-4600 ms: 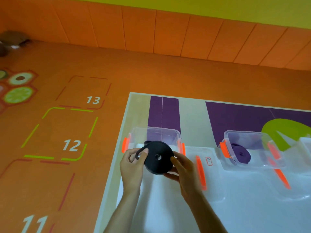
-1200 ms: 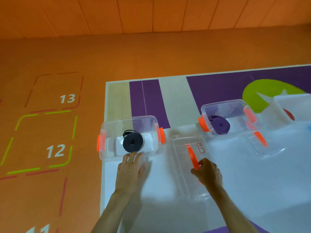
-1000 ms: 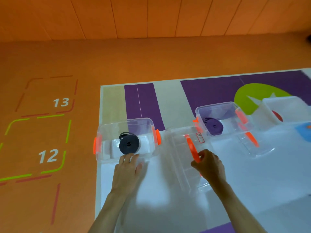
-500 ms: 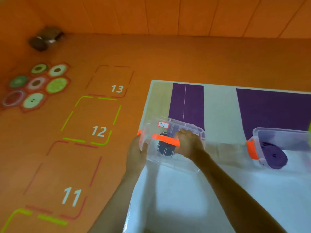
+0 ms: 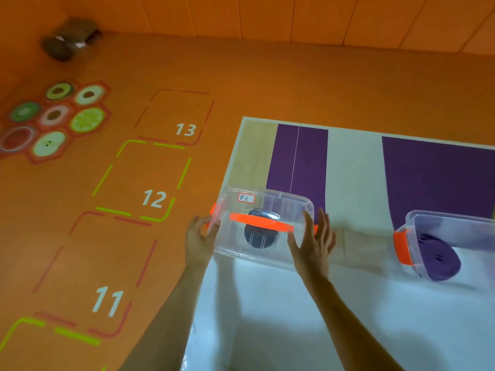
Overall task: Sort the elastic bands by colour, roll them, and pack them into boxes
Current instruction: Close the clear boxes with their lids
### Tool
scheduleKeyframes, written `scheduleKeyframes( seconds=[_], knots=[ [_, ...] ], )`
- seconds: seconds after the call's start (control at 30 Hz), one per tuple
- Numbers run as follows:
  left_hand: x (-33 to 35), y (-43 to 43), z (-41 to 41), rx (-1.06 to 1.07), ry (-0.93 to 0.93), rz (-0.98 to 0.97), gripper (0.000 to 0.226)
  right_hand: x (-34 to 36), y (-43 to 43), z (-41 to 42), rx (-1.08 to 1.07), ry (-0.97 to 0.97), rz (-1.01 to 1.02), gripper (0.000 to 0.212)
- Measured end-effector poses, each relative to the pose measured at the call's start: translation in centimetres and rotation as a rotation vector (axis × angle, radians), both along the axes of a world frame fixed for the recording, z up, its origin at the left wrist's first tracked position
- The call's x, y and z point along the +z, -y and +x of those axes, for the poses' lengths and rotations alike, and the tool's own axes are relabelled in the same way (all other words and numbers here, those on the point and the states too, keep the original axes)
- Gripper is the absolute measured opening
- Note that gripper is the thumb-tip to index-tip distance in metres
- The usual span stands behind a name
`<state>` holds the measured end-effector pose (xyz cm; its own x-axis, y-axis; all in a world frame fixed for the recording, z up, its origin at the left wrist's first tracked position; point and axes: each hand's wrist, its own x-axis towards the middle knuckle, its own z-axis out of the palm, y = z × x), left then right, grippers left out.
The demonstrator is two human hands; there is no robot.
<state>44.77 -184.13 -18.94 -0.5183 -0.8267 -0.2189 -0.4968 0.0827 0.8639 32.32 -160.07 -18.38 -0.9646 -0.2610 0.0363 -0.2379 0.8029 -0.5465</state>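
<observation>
Left hand (image 5: 199, 242): fingers apart, loosely bent, touching the left end of the clear box (image 5: 284, 257).
Right hand (image 5: 313, 242): fingers spread straight against the right end.
Clear box: lidded, at the mat's (image 5: 348, 317) left edge, black roll (image 5: 261, 238) inside.
Second box (image 5: 452, 226): well right, holding a purple roll (image 5: 439, 259).

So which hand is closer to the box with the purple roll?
Right. The right hand is at the right end of the lidded box, toward the purple-roll box; the left hand at the opposite end.
</observation>
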Motion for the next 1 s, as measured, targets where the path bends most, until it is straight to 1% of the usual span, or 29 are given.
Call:
scheduleKeyframes(
  seconds=[0.03,0.07,0.1,0.13,0.17,0.2,0.23,0.27,0.3,0.37,0.47,0.57,0.63,0.7,0.77,0.87,0.93,1.0],
  knots=[
    [-0.2,0.2,0.1,0.043,-0.049,0.086,0.003,-0.5,-0.7,0.3,-0.119,0.094,-0.044,0.079],
    [-0.2,0.3,0.1,0.086,-0.099,0.198,0.005,-1.0,-1.2,0.3,-0.206,0.237,-0.138,0.088],
    [-0.1,0.2,0.2,0.114,-0.143,0.306,0.008,-1.3,-1.5,0.2,-0.262,0.394,-0.275,0.095],
    [0.0,0.1,0.2,0.141,-0.175,0.367,0.013,-1.3,-1.6,0.1,-0.297,0.528,-0.413,0.096],
    [0.1,0.0,0.2,0.164,-0.194,0.377,0.024,-1.2,-1.7,0.2,-0.316,0.594,-0.520,0.092],
    [0.3,-0.2,0.1,0.176,-0.203,0.357,0.037,-1.2,-1.6,0.2,-0.313,0.575,-0.557,0.083],
    [0.4,-0.4,0.0,0.178,-0.203,0.315,0.048,-1.2,-1.6,0.4,-0.305,0.519,-0.545,0.074],
    [0.6,-0.7,-0.2,0.168,-0.199,0.268,0.053,-1.1,-1.6,0.5,-0.309,0.455,-0.514,0.067],
    [0.8,-1.0,-0.4,0.151,-0.187,0.227,0.053,-1.1,-1.5,0.5,-0.309,0.392,-0.489,0.064],
    [1.0,-1.5,-0.5,0.133,-0.150,0.160,0.045,-1.0,-1.2,0.6,-0.273,0.287,-0.458,0.060],
    [1.7,-2.0,-0.5,0.142,-0.109,0.104,0.039,-0.4,-0.8,1.0,-0.217,0.207,-0.413,0.056],
    [2.4,-2.5,-0.9,0.163,-0.068,0.048,0.029,0.4,0.0,1.5,-0.212,0.129,-0.349,0.056],
    [2.8,-2.8,-0.9,0.144,-0.024,-0.036,0.023,1.0,0.5,1.7,-0.223,0.116,-0.335,0.057],
    [3.1,-2.9,-0.8,0.098,0.008,-0.113,0.021,1.4,0.7,1.6,-0.213,0.133,-0.322,0.056],
    [3.0,-2.9,-0.4,0.042,0.037,-0.186,0.020,1.6,0.0,1.3,-0.137,0.145,-0.302,0.055],
    [3.5,-2.8,0.3,-0.033,0.087,-0.258,0.020,2.6,-2.1,0.8,0.021,0.197,-0.201,0.056],
    [4.3,-3.0,0.6,-0.163,0.167,-0.324,0.029,3.7,-3.9,0.9,0.062,0.211,-0.141,0.053],
    [5.4,-3.6,0.8,-0.350,0.273,-0.529,0.045,5.0,-6.1,1.4,0.069,0.199,-0.097,0.052]
  ],
)
